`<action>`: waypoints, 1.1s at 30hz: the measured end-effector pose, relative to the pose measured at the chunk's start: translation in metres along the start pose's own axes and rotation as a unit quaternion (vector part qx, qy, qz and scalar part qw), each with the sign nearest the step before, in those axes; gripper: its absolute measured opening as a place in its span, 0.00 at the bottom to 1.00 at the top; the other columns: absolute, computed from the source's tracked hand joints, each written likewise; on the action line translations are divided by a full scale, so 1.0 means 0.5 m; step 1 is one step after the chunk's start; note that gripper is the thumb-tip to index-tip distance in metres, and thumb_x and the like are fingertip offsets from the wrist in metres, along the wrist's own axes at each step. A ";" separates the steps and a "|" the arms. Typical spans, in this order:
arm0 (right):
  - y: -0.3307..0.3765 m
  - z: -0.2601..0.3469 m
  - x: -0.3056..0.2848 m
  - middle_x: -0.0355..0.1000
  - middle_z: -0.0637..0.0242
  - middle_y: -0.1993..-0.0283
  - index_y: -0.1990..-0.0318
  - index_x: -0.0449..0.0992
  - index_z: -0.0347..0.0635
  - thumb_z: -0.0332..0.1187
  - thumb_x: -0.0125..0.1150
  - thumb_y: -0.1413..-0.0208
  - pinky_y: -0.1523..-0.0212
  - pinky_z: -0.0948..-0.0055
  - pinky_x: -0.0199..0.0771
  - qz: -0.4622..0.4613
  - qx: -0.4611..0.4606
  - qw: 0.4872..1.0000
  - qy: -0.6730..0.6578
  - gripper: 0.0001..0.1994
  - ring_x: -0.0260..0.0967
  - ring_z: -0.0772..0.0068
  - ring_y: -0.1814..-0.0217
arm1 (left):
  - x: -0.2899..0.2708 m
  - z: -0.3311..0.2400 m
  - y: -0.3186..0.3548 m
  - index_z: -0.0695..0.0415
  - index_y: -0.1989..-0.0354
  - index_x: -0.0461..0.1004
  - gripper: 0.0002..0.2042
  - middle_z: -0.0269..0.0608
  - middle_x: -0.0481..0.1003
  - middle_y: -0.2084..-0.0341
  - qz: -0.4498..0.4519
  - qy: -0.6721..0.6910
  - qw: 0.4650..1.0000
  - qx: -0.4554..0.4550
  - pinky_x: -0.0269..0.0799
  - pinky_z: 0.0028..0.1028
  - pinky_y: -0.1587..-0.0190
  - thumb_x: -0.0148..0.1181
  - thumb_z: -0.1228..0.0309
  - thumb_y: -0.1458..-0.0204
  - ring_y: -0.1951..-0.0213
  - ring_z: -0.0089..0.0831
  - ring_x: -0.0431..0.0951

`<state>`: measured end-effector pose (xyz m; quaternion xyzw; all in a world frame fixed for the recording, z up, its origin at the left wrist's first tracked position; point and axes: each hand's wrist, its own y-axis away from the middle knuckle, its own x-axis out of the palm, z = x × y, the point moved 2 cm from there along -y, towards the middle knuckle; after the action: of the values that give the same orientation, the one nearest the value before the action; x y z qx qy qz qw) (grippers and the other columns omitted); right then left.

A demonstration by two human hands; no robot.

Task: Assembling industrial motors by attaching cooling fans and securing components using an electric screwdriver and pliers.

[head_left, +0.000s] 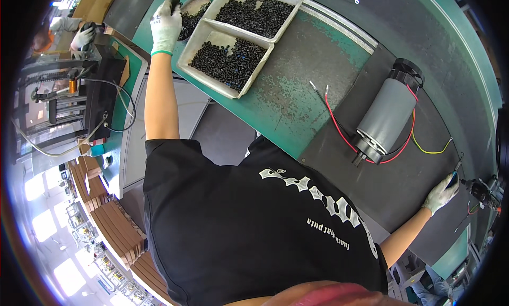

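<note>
My left hand (166, 26), in a white glove with dark fingertips, is at the rim of a round container (185, 34) of small black parts. Its fingers are curled together; anything between them is too small to make out. My right hand (441, 193), gloved the same way, is closed around a slim metal-tipped tool (460, 162) at the far right. Between my hands, a grey cylindrical electric motor (383, 116) with a black end cap lies on the dark mat (328, 147). Red and black leads (333, 115) and a yellow-green wire (428, 151) run from it.
Two joined white trays (233, 91) of small black parts stand beside the round container. A metal rail (339, 22) borders the green worktop (281, 120). A black power tool (480, 192) is close to my right hand. At left, a co-worker's gloved hand (82, 38) shows near a machine frame (69, 102).
</note>
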<state>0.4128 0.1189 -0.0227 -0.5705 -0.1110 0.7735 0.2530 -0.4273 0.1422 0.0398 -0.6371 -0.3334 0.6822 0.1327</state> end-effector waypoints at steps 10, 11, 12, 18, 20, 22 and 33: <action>0.029 0.023 -0.030 0.69 0.54 0.47 0.42 0.66 0.34 0.43 0.53 0.38 0.47 0.62 0.68 -0.066 0.221 0.947 -0.222 0.24 0.69 0.59 0.48 | -0.067 -0.199 0.065 0.67 0.59 0.76 0.12 0.41 0.79 0.70 -0.028 0.558 0.792 -0.244 0.72 0.25 0.65 0.64 0.73 0.50 0.71 0.25 0.77; 0.034 0.060 -0.034 0.69 0.57 0.48 0.42 0.65 0.35 0.40 0.55 0.39 0.50 0.65 0.69 -0.050 0.221 0.915 -0.334 0.23 0.69 0.63 0.50 | -0.090 -0.276 0.081 0.67 0.59 0.76 0.13 0.41 0.79 0.72 -0.017 0.637 0.727 -0.258 0.72 0.24 0.65 0.64 0.73 0.50 0.72 0.25 0.77; 0.043 0.116 -0.045 0.69 0.59 0.49 0.41 0.65 0.35 0.36 0.58 0.41 0.52 0.67 0.70 -0.039 0.220 0.871 -0.437 0.23 0.70 0.67 0.52 | -0.111 -0.360 0.097 0.67 0.57 0.75 0.17 0.42 0.78 0.69 0.030 0.670 0.699 -0.250 0.72 0.26 0.62 0.67 0.70 0.53 0.69 0.26 0.77; 0.049 0.498 -0.077 0.69 0.60 0.47 0.44 0.68 0.36 0.22 0.60 0.51 0.48 0.71 0.68 0.104 -0.176 0.921 -0.331 0.23 0.67 0.69 0.50 | -0.199 -0.750 0.167 0.62 0.60 0.73 0.08 0.38 0.77 0.73 0.242 0.816 0.436 -0.292 0.71 0.22 0.72 0.62 0.76 0.47 0.77 0.23 0.74; 0.039 0.547 -0.100 0.69 0.60 0.48 0.46 0.72 0.37 0.23 0.62 0.54 0.48 0.70 0.68 0.076 -0.235 0.939 -0.238 0.23 0.67 0.66 0.52 | -0.210 -0.788 0.160 0.62 0.61 0.73 0.07 0.37 0.77 0.73 0.210 0.852 0.375 -0.299 0.69 0.19 0.73 0.62 0.79 0.48 0.77 0.21 0.74; 0.043 0.554 -0.112 0.69 0.59 0.50 0.46 0.74 0.40 0.25 0.65 0.57 0.49 0.69 0.68 0.043 -0.232 0.950 -0.204 0.24 0.66 0.63 0.52 | -0.217 -0.795 0.156 0.63 0.61 0.73 0.07 0.38 0.77 0.73 0.221 0.863 0.358 -0.278 0.69 0.20 0.73 0.62 0.79 0.47 0.76 0.21 0.74; 0.050 0.583 -0.124 0.70 0.60 0.53 0.45 0.77 0.48 0.28 0.68 0.59 0.46 0.66 0.67 -0.040 -0.272 0.958 -0.078 0.27 0.63 0.63 0.49 | -0.210 -0.798 0.156 0.64 0.61 0.74 0.05 0.40 0.77 0.73 0.198 0.862 0.369 -0.284 0.70 0.20 0.71 0.60 0.80 0.46 0.75 0.22 0.75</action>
<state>0.1465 0.0997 0.1118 -0.5508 -0.3593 0.7454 0.1093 -0.0099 0.1345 0.0867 -0.9273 -0.0765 -0.3659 0.0203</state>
